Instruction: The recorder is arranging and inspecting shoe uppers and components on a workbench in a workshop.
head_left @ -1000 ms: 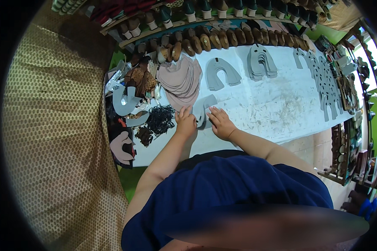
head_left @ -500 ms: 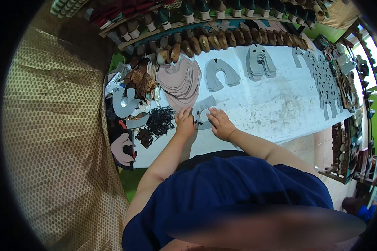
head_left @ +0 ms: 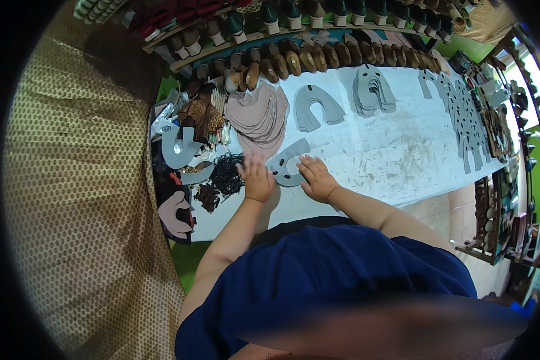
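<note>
A grey U-shaped shoe-upper piece (head_left: 277, 168) with small dark marks lies on the white-covered table in front of me. My right hand (head_left: 318, 179) rests on its right side, fingers stretched out flat. At the piece's left end is my left hand (head_left: 258, 181), fingers spread and slightly blurred; whether it touches the piece I cannot tell. Just beyond the left hand sits a fanned stack of pinkish pieces (head_left: 258, 114). A tangle of black strips (head_left: 227, 174) lies to that hand's left.
Grey U-shaped pieces lie in a small stack (head_left: 309, 108) and a thicker stack (head_left: 369, 93) farther back. Many spotted grey pieces (head_left: 462, 120) cover the table's right end. A row of brown shoe lasts (head_left: 318, 58) lines the back edge. A patterned curtain (head_left: 84, 198) hangs at left.
My left hand has shifted left, off the grey piece's left part, and its fingers have spread. More of the piece and its dark marks now show. My right hand stays nearly still.
</note>
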`<state>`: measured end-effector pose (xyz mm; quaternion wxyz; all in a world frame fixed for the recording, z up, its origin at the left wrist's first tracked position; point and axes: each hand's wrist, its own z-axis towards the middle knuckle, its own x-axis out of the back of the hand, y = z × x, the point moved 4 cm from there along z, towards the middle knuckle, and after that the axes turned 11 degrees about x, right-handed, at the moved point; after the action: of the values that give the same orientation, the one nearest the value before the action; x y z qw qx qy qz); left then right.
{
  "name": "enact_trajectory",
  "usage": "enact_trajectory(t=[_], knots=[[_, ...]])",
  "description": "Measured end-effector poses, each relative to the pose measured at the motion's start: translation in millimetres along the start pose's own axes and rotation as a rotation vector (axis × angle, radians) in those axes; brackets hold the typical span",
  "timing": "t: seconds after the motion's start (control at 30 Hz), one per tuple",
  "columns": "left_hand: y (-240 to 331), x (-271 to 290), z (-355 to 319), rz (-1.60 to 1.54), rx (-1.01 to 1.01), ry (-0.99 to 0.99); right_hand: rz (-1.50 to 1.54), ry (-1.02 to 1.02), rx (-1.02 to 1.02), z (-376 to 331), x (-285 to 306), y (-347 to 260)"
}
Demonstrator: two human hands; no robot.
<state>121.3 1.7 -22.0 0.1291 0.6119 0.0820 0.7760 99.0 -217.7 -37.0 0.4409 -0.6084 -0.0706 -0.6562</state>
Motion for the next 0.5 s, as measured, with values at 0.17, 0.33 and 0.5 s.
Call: enact_trajectory(t=[0.17, 0.33, 0.5], knots=[[24.1, -24.8, -28.0, 0.049, -0.228, -0.436, 0.012, -0.07, 0.078, 1.8, -0.5, -3.5], [24.4, -24.5, -33.6, 0.066, -0.196, -0.535, -0.033, -0.052, 0.134, -4.9, -9.8, -0.2], [17.6, -20.2, -35.4, 0.056, -0.184, -0.514, -0.045, -0.047, 0.149, -6.4, -15.3, 1.6]])
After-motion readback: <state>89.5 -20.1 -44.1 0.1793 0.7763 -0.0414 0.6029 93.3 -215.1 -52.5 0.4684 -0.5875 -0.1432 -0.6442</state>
